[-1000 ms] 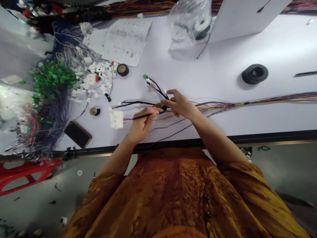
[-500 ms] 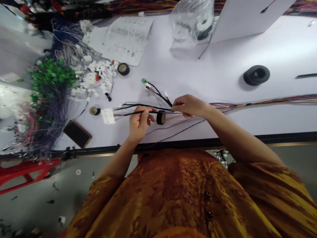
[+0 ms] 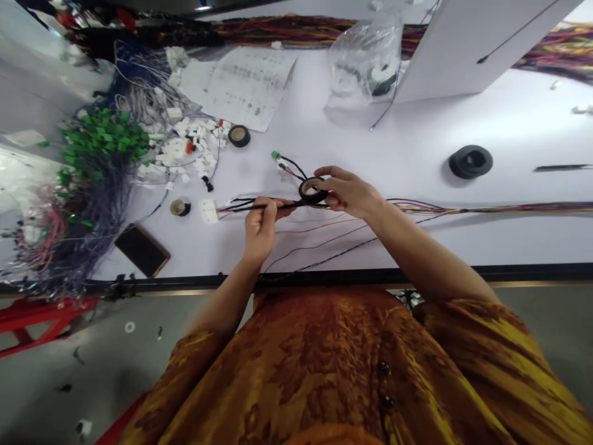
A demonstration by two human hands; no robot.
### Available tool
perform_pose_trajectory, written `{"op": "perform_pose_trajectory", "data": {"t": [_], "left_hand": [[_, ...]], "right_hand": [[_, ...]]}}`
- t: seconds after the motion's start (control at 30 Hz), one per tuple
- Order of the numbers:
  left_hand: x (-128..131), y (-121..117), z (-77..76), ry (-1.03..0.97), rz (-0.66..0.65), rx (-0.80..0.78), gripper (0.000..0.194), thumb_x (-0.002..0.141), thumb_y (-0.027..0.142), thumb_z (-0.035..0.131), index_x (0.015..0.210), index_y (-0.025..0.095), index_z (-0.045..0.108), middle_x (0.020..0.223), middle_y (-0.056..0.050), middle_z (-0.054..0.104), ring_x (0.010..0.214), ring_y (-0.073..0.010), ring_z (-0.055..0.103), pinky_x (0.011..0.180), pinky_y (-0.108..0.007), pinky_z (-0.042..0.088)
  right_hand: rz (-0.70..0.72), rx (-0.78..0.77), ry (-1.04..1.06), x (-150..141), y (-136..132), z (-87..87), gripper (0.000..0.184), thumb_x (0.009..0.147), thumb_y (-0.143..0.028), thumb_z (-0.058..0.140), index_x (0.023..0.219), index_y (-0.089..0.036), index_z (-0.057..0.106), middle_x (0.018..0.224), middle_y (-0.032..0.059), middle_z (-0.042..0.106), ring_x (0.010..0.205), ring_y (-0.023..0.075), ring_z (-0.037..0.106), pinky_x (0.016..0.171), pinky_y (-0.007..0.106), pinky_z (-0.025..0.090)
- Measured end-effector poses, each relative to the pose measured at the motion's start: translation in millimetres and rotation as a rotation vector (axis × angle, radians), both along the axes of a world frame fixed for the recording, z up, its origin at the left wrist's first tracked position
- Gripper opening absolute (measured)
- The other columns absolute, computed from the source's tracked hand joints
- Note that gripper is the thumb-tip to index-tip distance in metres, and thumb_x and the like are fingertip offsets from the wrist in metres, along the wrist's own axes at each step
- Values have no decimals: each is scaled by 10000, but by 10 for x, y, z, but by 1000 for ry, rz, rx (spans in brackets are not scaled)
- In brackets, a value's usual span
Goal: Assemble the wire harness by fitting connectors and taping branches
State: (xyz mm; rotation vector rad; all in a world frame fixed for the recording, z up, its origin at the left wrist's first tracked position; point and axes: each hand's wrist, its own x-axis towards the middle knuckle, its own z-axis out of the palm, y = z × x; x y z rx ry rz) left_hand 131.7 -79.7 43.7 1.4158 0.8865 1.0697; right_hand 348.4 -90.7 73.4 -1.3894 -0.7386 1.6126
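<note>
My left hand [image 3: 260, 225] pinches the black-wrapped branches of a wire harness [image 3: 237, 207], just right of a white connector block [image 3: 210, 211]. In my right hand [image 3: 348, 193] is a roll of black tape [image 3: 313, 190], gripped at its right side with the fingers closed on its rim. The roll sits against the harness, where the branches meet. Behind it another branch ends in a green connector [image 3: 275, 154] and small white ones. Coloured wires [image 3: 500, 209] run off to the right from under my right hand.
Left lie heaps of green connectors [image 3: 104, 136] and white connectors [image 3: 199, 142], a phone [image 3: 142, 250] and two more tape rolls [image 3: 239, 136] [image 3: 180, 207]. Printed sheets [image 3: 252, 83], a plastic bag [image 3: 365, 55] and a white panel [image 3: 440, 55] stand behind. A thick black roll [image 3: 471, 162] lies right.
The tape roll, which hung beside the fingers of my left hand, is now up at the branch junction in my right hand. My left hand still holds the branches.
</note>
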Motion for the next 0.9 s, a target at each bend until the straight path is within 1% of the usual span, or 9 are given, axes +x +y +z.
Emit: {"op": "perform_pose_trajectory", "data": {"t": [0.1,0.27,0.4,0.5,0.57,0.67,0.77,0.83,0.9], "left_hand": [[109,120,-126,-108,10,-266,364,912,536,613,952,174,617,999,-69,729,824,-148,740,727,-258,588],[301,251,-208,-6,-214,-275,397,790,502,762,912,141,652,824,-44,709,651,-104,686,553,-184,520],[411,225,-126,-6,-84,-290,385,852,525,681,879,155,578,791,-22,696,412,-52,556,361,-164,383],[423,155,-14,-19,-73,-306,357,900,518,622,902,169,548,887,-44,721,470,-72,614,425,-177,474],[390,85,53,68,-140,-181,318,943,488,570,927,170,570,920,-57,724,589,-108,683,551,-216,555],[316,-28,89,299,-287,275,217,973,368,545,944,174,635,945,-68,730,801,-148,716,709,-240,558],[279,-73,63,438,-395,589,161,984,246,500,944,197,647,875,-32,730,779,-130,695,680,-220,506],[278,-53,61,409,-392,605,174,985,234,485,932,188,645,865,-35,727,760,-130,689,675,-223,501],[281,-21,87,324,-299,475,203,989,274,486,915,174,646,859,-47,727,737,-138,691,672,-231,514]], "right_hand": [[-111,112,76,24,-157,-62,429,815,-134,542,1236,-208,494,639,-85,470,434,48,382,390,168,264],[-119,218,-41,-17,-338,-282,442,818,-215,535,1259,-197,506,850,-28,563,487,42,429,446,201,395],[-106,492,-549,-223,-601,-426,490,863,-231,545,1349,-210,486,1065,73,603,756,138,578,662,298,538],[1,656,-836,-303,-786,-436,354,884,-251,579,1236,-218,580,1100,102,593,875,185,599,755,350,558],[-43,665,-831,-252,-796,-379,241,904,-267,573,1139,-221,600,1101,90,576,835,156,601,722,323,558],[-90,546,-632,-85,-614,-260,373,870,-271,612,1229,-236,516,1197,80,564,782,107,612,669,273,546],[118,332,-394,59,-344,-178,507,850,-333,609,1310,-221,428,935,7,617,571,78,561,516,235,478],[221,221,-342,115,-215,-142,486,854,-370,593,1284,-203,441,760,-54,560,485,70,509,458,219,427],[218,215,-377,138,-177,-99,479,839,-377,615,1262,-211,464,820,-44,568,502,57,495,461,211,419]]}}
